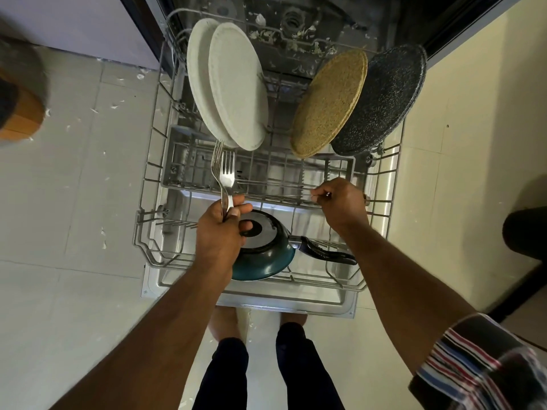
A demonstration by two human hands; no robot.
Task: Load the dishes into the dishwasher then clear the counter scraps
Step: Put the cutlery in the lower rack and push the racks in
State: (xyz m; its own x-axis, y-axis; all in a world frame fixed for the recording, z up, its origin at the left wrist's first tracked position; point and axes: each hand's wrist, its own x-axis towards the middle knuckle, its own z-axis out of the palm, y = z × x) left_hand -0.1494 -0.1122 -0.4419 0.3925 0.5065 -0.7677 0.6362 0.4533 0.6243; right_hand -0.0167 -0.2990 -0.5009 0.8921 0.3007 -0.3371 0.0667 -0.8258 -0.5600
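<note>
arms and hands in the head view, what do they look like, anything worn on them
Both arms are bare from wrist to above the elbow. The left hand and right hand show no gloves or watch. The right arm has a short striped sleeve, dark with red, white and blue stripes. The left arm's sleeve is out of view.

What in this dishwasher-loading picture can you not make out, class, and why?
- Head view: the right hand is curled over whatever it pinches; too small to identify.
- The teal pan is partly covered by the left hand holding forks.
- The wooden object is blurred and cut off at the left edge.
</note>
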